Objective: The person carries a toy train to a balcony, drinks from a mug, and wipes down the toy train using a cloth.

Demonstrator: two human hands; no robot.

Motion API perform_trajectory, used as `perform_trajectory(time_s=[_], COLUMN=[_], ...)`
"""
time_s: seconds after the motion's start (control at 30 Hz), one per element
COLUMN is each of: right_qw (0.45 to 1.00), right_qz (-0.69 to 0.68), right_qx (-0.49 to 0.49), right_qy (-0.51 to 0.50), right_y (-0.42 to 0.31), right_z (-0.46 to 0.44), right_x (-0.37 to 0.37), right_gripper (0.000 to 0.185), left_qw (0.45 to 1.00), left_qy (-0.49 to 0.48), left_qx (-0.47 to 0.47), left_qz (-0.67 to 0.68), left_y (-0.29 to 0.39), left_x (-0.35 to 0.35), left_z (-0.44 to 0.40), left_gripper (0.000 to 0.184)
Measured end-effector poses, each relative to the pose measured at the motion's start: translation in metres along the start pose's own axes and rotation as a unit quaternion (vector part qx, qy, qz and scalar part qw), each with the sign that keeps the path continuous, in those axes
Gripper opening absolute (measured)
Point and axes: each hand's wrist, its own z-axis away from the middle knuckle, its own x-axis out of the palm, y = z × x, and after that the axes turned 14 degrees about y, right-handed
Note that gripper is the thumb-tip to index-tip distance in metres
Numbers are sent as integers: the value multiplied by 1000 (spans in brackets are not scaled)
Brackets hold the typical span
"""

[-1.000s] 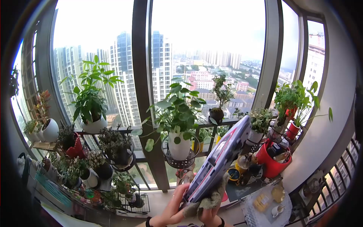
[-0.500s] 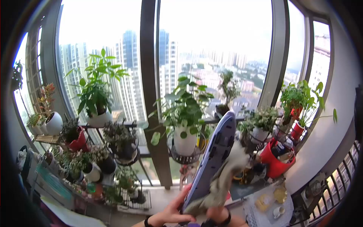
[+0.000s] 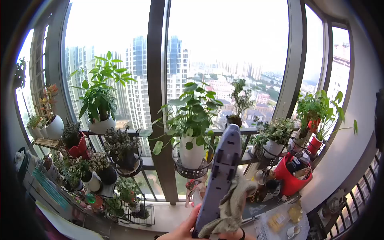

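Note:
A long grey-purple object with a rounded tip and small dark slots (image 3: 218, 180) stands tilted up in front of me. At its lower left edge, my left hand (image 3: 185, 229) has its fingers wrapped round it. A crumpled grey-green cloth (image 3: 232, 204) lies against the object's right side. Low behind the cloth is my right hand (image 3: 234, 234), mostly covered, with a dark band at the wrist; its fingers are bunched in the cloth. The object's lower end is hidden by the hands and the cloth.
Potted plants hang along the window railing, among them a white pot (image 3: 191, 152) straight ahead. To the right are a red bucket (image 3: 290, 180) holding items and a small table (image 3: 264, 230) with a white cup (image 3: 293, 231). A wire plant rack (image 3: 146, 214) stands lower left.
The long object has turned to show its slotted side and stands more upright. The cloth, earlier raised and blurred beside its upper part, is now lower. My right hand has dropped lower in view.

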Motion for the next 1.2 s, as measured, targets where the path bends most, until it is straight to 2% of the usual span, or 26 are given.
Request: perform_trajectory(time_s=[0.07, 0.1, 0.2, 0.23, 0.27, 0.33, 0.37, 0.4, 0.47, 0.5, 0.6, 0.63, 0.67, 0.77, 0.83, 0.87, 0.9, 0.93, 1.03, 1.13, 1.17, 1.2], right_qw=[995, 983, 902, 881, 882, 933, 998, 998, 989, 980, 928, 951, 968, 996, 989, 995, 998, 995, 983, 994, 997, 998], right_qz=[80, 142, 335, 366, 361, 249, 32, 35, -63, -115, -263, -146, -90, 68, 117, 74, 19, -31, -77, -22, 3, 42], right_qx=[-60, -108, -254, -282, -283, -221, 39, 44, 121, 153, 241, 264, 228, -16, -82, -41, 23, 79, 150, 90, 50, -5], right_qy=[-25, -42, -94, -105, -103, -137, -46, -39, -50, -60, -105, -65, -57, -55, -44, -46, -50, -55, -70, -62, -52, -42], right_y=[15, 20, 29, 37, 50, 73, 89, 81, 44, 20, -22, 2, 16, 56, 57, 47, 30, 12, -5, 19, 27, 34], right_z=[6, 10, 22, 25, 30, 29, 22, 26, 20, 7, -22, -18, -9, 14, 19, 16, 9, 0, -6, -3, 2, 5], right_x=[10, 14, 15, 12, 13, 8, 11, 14, 26, 37, 48, 22, 11, 14, 23, 26, 31, 33, 28, 23, 28, 38], right_gripper=[69, 68, 68, 68, 68, 79, 92, 92, 84, 82, 80, 88, 88, 88, 88, 89, 89, 89, 89, 90, 90, 90], left_qw=[986, 997, 997, 998, 997, 994, 996, 996, 987, 982, 986, 985, 985, 997, 998, 997, 997, 997, 992, 993, 994, 990], left_qy=[0, -25, -31, -28, -32, -48, -50, -52, -54, -54, -55, -38, -35, 3, 20, 32, 54, 53, -26, -18, 7, -6], left_qx=[-26, 15, 29, 27, 4, -23, 44, 37, 151, 174, 155, 165, 168, 69, 57, 42, 44, 37, 30, 57, 84, 79], left_qz=[164, 75, 61, 58, 69, 94, 51, 56, -22, -56, -36, -25, -27, -16, -33, -48, 40, 42, -121, -98, -73, -114], left_y=[0, 4, 25, 28, 30, 28, 17, 5, -4, 11, 17, 11, 5, 11, 12, 16, 22, 27, 36, 6, 18, 25], left_x=[-2, -13, -33, -37, -40, -42, -42, -42, -37, -32, -20, -14, -11, -9, -7, -6, -2, -3, -19, -28, -22, -23], left_z=[-4, -9, -7, -4, 0, -7, -7, -7, -7, -8, -15, -15, -11, -8, -5, 1, 8, 10, 12, 15, 16, 5], left_gripper=[108, 112, 116, 116, 118, 122, 115, 115, 123, 122, 118, 115, 115, 106, 113, 120, 101, 101, 98, 93, 98, 111])
